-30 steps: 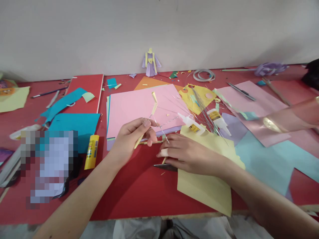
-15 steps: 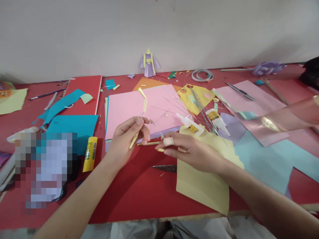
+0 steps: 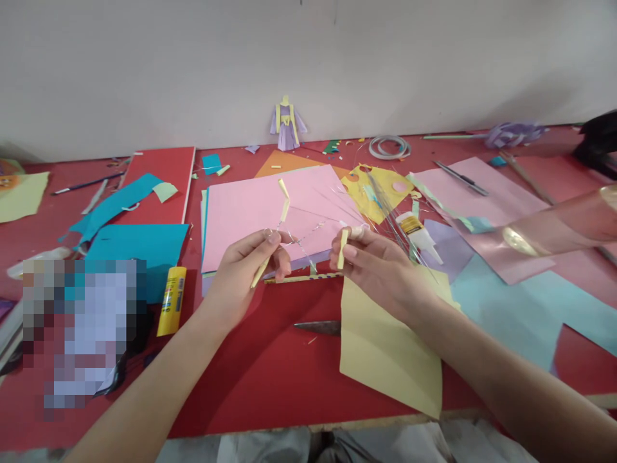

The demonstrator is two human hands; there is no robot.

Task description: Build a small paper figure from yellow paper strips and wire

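My left hand [image 3: 241,267] is closed on a twisted wire frame [image 3: 304,247], pinched between thumb and fingers. Pale yellow paper [image 3: 284,200] wraps the bent upper end of the frame, and another yellow-wrapped piece [image 3: 260,272] sticks out below the thumb. To the right, apart from the frame, my right hand [image 3: 380,270] pinches a small yellow paper roll [image 3: 342,249], held upright. A thin striped stick [image 3: 303,278] lies beneath both hands. A dark pointed blade [image 3: 318,328] pokes out from under a pale yellow sheet [image 3: 390,366].
Pink sheets [image 3: 270,212] lie behind my hands. A glue bottle [image 3: 414,231] and loose wires [image 3: 380,193] are at right, a glue stick [image 3: 172,301] at left. A paper figure [image 3: 286,124] stands against the wall. Another person's forearm [image 3: 563,225] reaches in from the right.
My right hand has moved up and right, away from the wire frame's lower end. The small yellow roll in it has turned upright. My left hand stays nearly still with the frame.
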